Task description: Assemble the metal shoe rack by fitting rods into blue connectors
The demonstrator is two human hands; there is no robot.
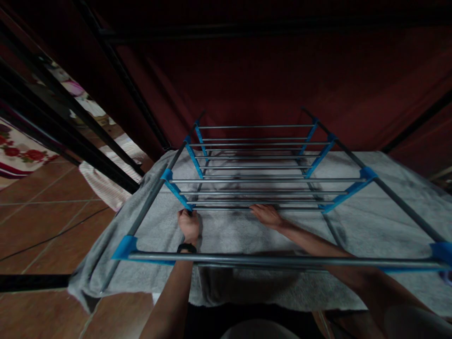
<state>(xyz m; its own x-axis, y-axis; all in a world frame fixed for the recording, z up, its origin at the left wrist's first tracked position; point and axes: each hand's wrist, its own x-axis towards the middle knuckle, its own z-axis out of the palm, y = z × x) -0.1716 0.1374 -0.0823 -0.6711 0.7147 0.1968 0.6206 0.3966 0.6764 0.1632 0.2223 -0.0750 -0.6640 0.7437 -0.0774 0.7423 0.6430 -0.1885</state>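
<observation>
A metal drying rack (282, 260) with grey tubes and blue plastic brackets (349, 192) stands over a grey cloth. Both my arms reach in under its front tube. My left hand (189, 226), with a dark band at the wrist, is closed around the lower end of the left blue bracket, where a rod joins it. My right hand (267, 216) lies on the lowest front rod near its middle. Its fingers stretch to the left along the rod, and their undersides are hidden.
Grey cloth (226, 235) covers the surface under the rack. A dark red panel (247, 80) in a black frame rises behind. To the left are tiled floor (45, 226), a thin cable (67, 230), a striped cloth (106, 176) and flowered fabric (21, 153).
</observation>
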